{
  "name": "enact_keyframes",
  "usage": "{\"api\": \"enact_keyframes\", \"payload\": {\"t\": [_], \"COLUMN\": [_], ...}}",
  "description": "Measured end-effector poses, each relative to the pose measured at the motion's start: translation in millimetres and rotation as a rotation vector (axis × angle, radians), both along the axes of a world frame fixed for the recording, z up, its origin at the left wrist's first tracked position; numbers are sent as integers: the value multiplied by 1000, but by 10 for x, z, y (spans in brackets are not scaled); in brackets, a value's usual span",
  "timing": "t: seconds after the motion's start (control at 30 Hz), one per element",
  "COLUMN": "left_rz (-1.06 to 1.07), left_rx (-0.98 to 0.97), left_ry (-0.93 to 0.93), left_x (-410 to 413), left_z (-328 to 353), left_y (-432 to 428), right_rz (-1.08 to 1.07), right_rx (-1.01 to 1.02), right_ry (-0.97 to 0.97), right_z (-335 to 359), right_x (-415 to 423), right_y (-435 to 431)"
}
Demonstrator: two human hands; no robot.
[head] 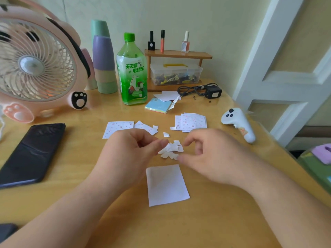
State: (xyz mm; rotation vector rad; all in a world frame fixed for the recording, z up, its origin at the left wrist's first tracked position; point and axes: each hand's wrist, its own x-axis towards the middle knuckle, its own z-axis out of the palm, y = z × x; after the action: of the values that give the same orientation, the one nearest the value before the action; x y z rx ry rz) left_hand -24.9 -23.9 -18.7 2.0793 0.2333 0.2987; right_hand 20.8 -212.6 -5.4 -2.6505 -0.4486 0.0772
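Pinching scraps, left fingers (right fingers curled)

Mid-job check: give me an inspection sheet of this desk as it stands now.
Surface: wooden table, bare wood near the front edge.
Job's things: torn paper scraps piled between the hands; blank white sheet nearer the person; cherry-print sheets stacked behind.
Clutter: phone, fan, green bottle, stacked cups, white controller.
Hands: left hand pinches the scraps; right hand curled at the pile, grip unclear.
Cables: black adapter cable coiled behind, apart from the hands.
Surroundings: white door at right.
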Motion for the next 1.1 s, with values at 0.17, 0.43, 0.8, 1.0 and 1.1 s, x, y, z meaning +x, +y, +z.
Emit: {"api": "enact_keyframes", "payload": {"t": [0.17, 0.43, 0.8, 1.0, 1.1], "left_rz": [65, 17, 12, -223, -267], "left_rx": [-173, -275, -390, -493, -490], "left_ry": [-22, -181, -329, -192, -201], "left_x": [3, 44, 6, -53, -60], "left_z": [-37, -129, -36, -36, -39], "left_y": [1, 0, 42, -11, -9], "right_rz": [-306, -324, 108, 299, 344], "right_rx": [-87, -299, 476, 839, 908], "right_ry": [-38, 97, -34, -24, 7], "right_z": [135, -27, 38, -39, -58], "right_x": [230, 314, 35, -173, -200], "right_y": [-280, -254, -72, 125, 155]}}
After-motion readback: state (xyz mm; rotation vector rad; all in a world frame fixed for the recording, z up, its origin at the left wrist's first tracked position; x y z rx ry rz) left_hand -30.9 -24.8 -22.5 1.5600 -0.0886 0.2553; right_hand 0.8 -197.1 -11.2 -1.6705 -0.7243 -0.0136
